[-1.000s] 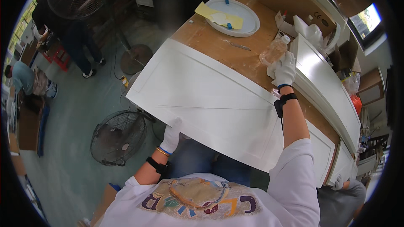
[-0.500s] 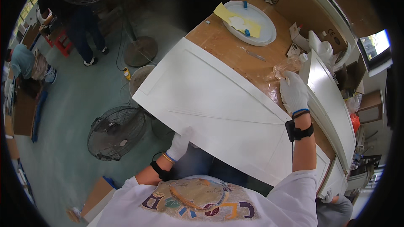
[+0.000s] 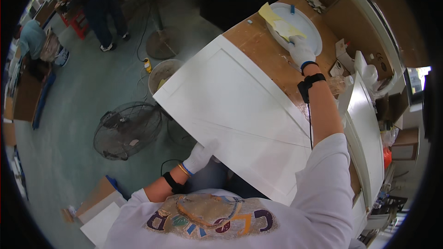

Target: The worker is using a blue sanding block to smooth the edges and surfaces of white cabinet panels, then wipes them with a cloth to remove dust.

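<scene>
A large white panel (image 3: 240,97) with a framed face lies slanted in front of me, faint lines running across it. My left hand (image 3: 201,156), in a white glove, grips its near left edge. My right hand (image 3: 302,51), gloved too, reaches over the workbench to the near rim of a round white dish (image 3: 312,30). Its fingers are curled in by a yellow sheet (image 3: 272,17) with white on it; what they pinch is hidden. One blue block (image 3: 292,9) shows at the dish's far side.
Past the dish, the brown workbench (image 3: 244,30) holds cardboard, small boxes and a plastic bottle. More white panels (image 3: 364,120) stand on the right. At left are a caged fan (image 3: 128,131), a bucket (image 3: 159,74), a fan stand with cords, and two people farther off.
My right hand has moved from beside the bottle, away from me and leftward, to the dish. It now covers the spot of the nearer blue block. My left hand keeps its hold.
</scene>
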`<action>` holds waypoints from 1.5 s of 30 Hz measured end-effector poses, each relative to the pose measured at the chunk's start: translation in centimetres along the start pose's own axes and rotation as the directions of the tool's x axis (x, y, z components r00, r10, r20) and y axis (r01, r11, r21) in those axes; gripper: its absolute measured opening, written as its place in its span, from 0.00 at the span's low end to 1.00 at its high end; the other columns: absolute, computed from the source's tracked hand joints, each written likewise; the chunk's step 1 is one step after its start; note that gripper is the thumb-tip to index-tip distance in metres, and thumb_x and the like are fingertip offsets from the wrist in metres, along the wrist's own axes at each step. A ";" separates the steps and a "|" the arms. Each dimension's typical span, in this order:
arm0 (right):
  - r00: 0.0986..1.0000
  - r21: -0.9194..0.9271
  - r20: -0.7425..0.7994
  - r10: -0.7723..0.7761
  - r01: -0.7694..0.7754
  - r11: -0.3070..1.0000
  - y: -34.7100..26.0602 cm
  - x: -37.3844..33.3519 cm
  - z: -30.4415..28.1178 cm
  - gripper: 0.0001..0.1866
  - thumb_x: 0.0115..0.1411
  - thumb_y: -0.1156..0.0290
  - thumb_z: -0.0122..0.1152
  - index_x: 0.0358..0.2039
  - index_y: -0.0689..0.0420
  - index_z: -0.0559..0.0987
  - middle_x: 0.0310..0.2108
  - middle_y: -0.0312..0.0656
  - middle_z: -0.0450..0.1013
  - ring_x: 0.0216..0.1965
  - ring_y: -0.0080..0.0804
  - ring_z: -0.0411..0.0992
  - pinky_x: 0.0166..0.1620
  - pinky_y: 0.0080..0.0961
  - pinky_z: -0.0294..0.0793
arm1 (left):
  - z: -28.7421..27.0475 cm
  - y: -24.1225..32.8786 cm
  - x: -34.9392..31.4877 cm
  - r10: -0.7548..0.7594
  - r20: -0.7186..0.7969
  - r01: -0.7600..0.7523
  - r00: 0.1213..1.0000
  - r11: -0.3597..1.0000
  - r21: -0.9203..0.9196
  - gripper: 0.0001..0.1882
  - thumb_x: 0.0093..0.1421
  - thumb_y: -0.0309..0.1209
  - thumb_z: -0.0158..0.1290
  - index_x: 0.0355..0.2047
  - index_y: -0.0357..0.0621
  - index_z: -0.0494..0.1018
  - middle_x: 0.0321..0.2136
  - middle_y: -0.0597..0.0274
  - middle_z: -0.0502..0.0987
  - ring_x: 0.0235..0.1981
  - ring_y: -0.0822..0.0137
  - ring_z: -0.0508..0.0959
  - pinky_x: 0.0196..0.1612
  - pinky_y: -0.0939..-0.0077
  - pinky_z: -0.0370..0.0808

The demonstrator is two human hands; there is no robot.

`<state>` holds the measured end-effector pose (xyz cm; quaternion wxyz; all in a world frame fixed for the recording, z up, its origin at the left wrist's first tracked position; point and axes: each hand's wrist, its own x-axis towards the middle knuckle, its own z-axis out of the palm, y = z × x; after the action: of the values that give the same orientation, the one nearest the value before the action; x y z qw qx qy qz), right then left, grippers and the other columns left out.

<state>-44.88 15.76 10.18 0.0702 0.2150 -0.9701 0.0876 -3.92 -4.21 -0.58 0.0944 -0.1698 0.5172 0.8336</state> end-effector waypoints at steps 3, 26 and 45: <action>1.000 -0.079 0.018 -0.007 0.008 0.997 0.0 0.2 0.2 0.17 0.57 0.63 0.46 0.43 0.56 0.76 0.46 0.52 0.69 0.50 0.48 0.66 0.52 0.37 0.65 | 0.3 0.1 0.5 0.062 0.019 -0.063 0.998 0.997 0.041 0.16 0.63 0.39 0.46 0.32 0.37 0.70 0.21 0.62 0.74 0.20 0.73 0.74 0.22 0.81 0.72; 0.932 0.791 0.209 -0.296 0.017 0.611 -23.7 -14.1 -2.8 0.16 0.51 0.76 0.60 0.42 0.64 0.73 0.32 0.39 0.72 0.34 0.23 0.70 0.39 0.18 0.71 | 0.2 -0.3 1.1 0.055 0.094 -0.058 0.994 0.998 0.028 0.19 0.63 0.44 0.46 0.40 0.38 0.69 0.24 0.62 0.75 0.20 0.73 0.74 0.21 0.81 0.72; 0.671 0.475 0.157 -0.724 0.592 0.651 -36.2 -12.8 0.8 0.11 0.51 0.74 0.56 0.37 0.56 0.75 0.33 0.48 0.74 0.37 0.47 0.73 0.41 0.34 0.72 | 0.3 0.8 0.4 0.046 0.073 -0.050 0.996 0.997 0.057 0.23 0.61 0.49 0.48 0.28 0.36 0.72 0.20 0.60 0.74 0.19 0.72 0.75 0.22 0.81 0.72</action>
<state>-17.96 -11.53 12.19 -0.1108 0.5781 -0.7816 0.2064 -4.61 -4.30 0.02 0.0976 -0.1245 0.5419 0.8254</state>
